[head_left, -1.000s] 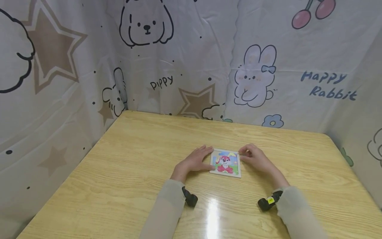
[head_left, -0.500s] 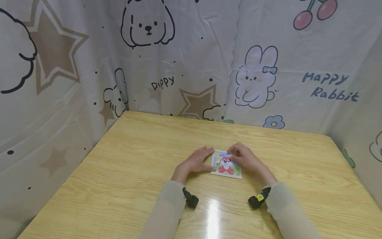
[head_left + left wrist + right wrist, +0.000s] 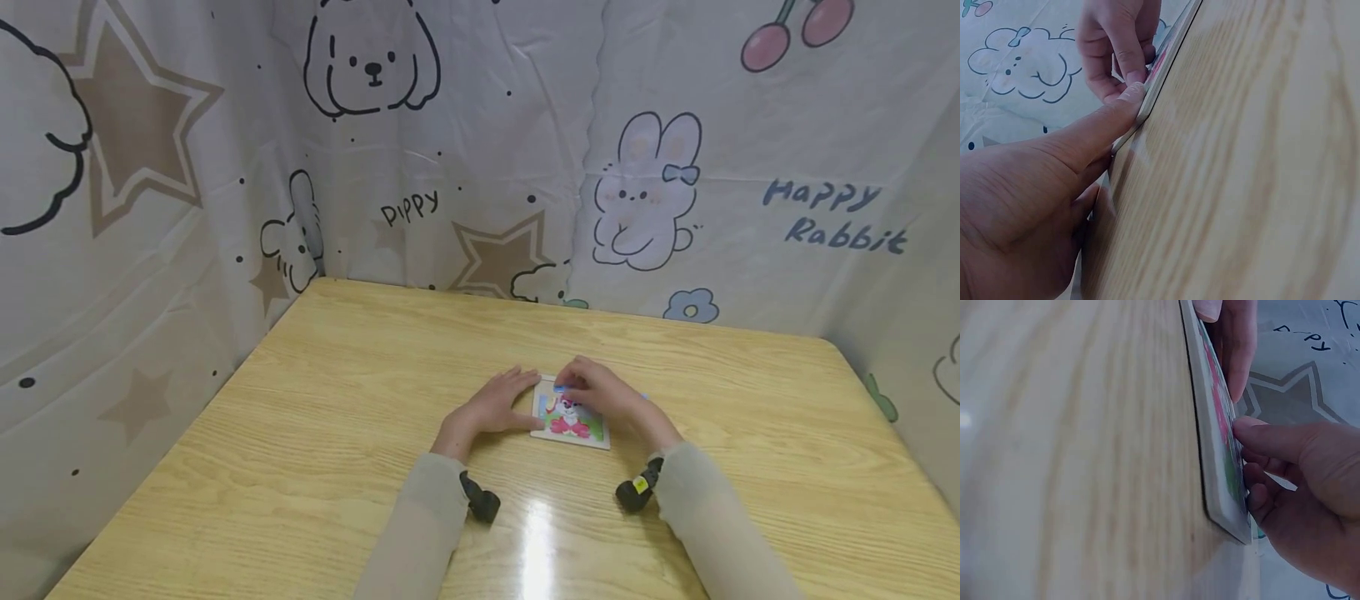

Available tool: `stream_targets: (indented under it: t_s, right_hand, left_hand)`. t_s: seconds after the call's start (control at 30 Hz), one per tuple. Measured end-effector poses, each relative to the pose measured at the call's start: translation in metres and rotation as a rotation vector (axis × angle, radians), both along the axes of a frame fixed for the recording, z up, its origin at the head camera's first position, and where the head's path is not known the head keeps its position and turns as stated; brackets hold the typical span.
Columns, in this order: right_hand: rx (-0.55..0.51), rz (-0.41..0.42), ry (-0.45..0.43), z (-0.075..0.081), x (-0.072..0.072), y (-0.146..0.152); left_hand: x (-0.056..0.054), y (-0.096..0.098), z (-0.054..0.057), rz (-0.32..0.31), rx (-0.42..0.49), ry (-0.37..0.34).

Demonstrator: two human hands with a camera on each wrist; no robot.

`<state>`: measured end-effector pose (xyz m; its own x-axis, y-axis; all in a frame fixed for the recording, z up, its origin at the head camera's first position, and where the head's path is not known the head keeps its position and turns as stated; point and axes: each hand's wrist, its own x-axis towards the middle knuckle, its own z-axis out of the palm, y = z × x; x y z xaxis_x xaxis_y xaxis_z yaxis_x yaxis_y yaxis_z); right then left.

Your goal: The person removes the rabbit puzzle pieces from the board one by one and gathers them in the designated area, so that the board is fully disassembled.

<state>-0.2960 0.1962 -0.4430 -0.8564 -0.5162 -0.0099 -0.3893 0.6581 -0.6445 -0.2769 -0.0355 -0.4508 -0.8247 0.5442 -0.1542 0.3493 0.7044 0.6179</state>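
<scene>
A square picture puzzle (image 3: pixel 572 427) in a pale frame lies on the table, showing a pink-and-white cartoon animal. My left hand (image 3: pixel 491 405) holds its left side, fingertips at the far corner and thumb over the near left corner. In the left wrist view, that thumb (image 3: pixel 1107 122) rests on the frame's edge. My right hand (image 3: pixel 611 395) reaches over the upper part of the picture, covering its upper right. Its thumb and bent fingers pinch at a blue puzzle piece (image 3: pixel 558 388). In the right wrist view, the right thumb (image 3: pixel 1266 434) is right at the picture's surface.
The wooden table (image 3: pixel 360 375) runs back to a printed curtain (image 3: pixel 465 150), with more curtain on both sides. A small blue thing (image 3: pixel 646 396) shows just beyond my right wrist. Dark wrist cameras (image 3: pixel 480 500) sit on both sleeves.
My right hand has moved left, from the puzzle's right edge to over its upper middle. The small blue thing beyond the right wrist has come into view. My left hand has stayed put.
</scene>
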Motion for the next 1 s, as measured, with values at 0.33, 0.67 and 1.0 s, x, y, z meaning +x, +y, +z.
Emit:
stream_targets:
  t_s: [0.33, 0.67, 1.0]
  right_hand:
    - [0.057, 0.051, 0.049, 0.002, -0.003, -0.008]
    - [0.093, 0.018, 0.165, 0.002, 0.003, -0.011]
    - [0.049, -0.03, 0.117, 0.001, 0.005, -0.009]
  left_hand:
    - [0.0, 0.0, 0.0, -0.001, -0.016, 0.003]
    - [0.0, 0.001, 0.001, 0.007, -0.009, 0.0]
    - [0.001, 0.0, 0.001, 0.008, -0.01, 0.0]
